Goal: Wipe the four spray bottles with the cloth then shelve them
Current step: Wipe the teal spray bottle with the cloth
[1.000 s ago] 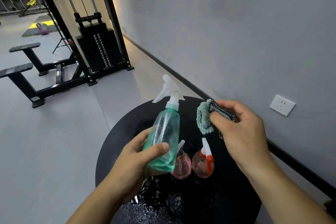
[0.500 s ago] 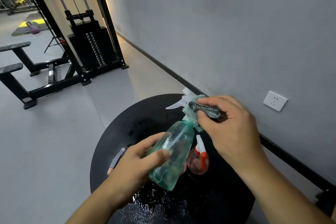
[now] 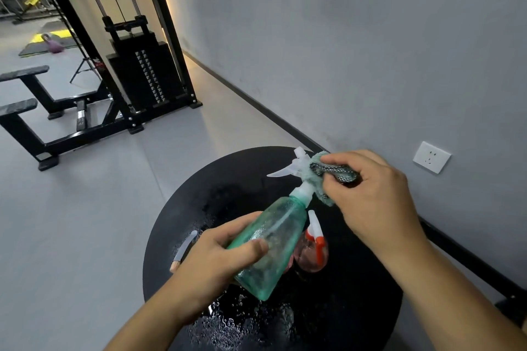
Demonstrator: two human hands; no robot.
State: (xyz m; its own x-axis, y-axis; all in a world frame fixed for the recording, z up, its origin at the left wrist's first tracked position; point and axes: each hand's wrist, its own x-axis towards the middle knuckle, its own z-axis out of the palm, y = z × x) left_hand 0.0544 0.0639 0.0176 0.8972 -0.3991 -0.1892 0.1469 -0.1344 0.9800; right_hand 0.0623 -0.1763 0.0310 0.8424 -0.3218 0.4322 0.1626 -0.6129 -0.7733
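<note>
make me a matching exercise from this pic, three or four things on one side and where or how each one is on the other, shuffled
1. green bottle
2. cloth
3. pink bottle
4. socket

a. on the wall
b. standing on the table
c. tilted, gripped by the left hand
d. pressed to the spray head by the right hand

Pairs: 1-c, 2-d, 3-b, 4-a

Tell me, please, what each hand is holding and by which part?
Left hand grips the green spray bottle around its lower body. Right hand holds the bunched cloth against the bottle's neck.
</note>
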